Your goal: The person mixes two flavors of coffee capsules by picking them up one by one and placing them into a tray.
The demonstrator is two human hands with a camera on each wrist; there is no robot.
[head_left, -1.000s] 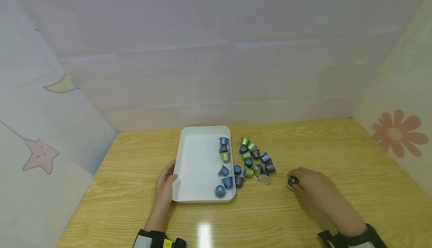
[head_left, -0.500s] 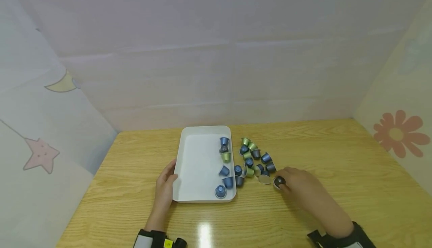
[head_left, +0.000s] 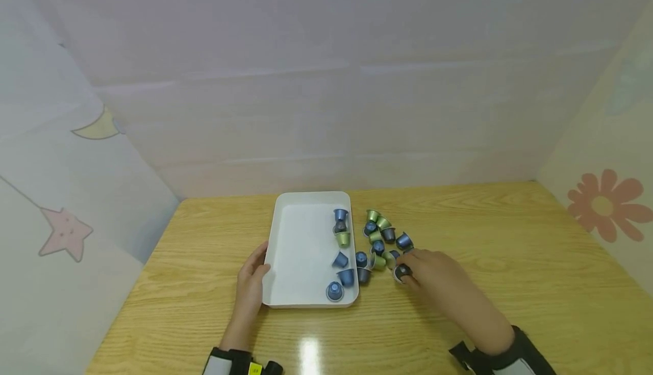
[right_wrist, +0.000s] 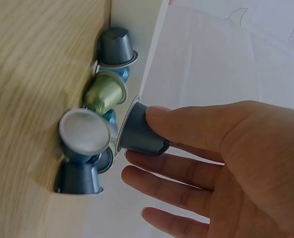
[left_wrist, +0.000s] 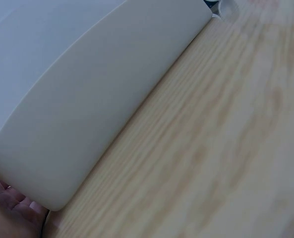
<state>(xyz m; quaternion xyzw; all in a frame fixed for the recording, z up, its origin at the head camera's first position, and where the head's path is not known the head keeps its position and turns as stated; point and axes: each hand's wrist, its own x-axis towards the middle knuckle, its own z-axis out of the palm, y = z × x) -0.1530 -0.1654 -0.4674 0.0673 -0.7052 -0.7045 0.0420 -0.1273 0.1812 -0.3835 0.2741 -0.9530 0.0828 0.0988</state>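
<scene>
My right hand point(head_left: 439, 278) pinches a dark coffee capsule point(right_wrist: 141, 130) between thumb and fingers; in the right wrist view its other fingers spread below. It hovers by the right edge of a loose heap of green, blue and dark capsules, among them a green capsule point(right_wrist: 105, 92) and a silver-lidded capsule point(right_wrist: 85, 131). My left hand point(head_left: 249, 284) grips the left side of a white tray point(head_left: 298, 250), thumb over the rim. Along the tray's right side lie several capsules, including a green one point(head_left: 343, 239) and an upside-down blue one point(head_left: 334, 290). The left wrist view shows mostly the tray's outer wall point(left_wrist: 102, 89).
A wooden table point(head_left: 214, 250) bears everything, with walls of pale sheeting at the back and both sides. The heap sits against the tray's right wall, where a dark capsule point(head_left: 364, 276) stands close to it.
My right hand has moved left across the table with the dark capsule, from apart on the right to the heap's edge. The left hand and tray stay in place.
</scene>
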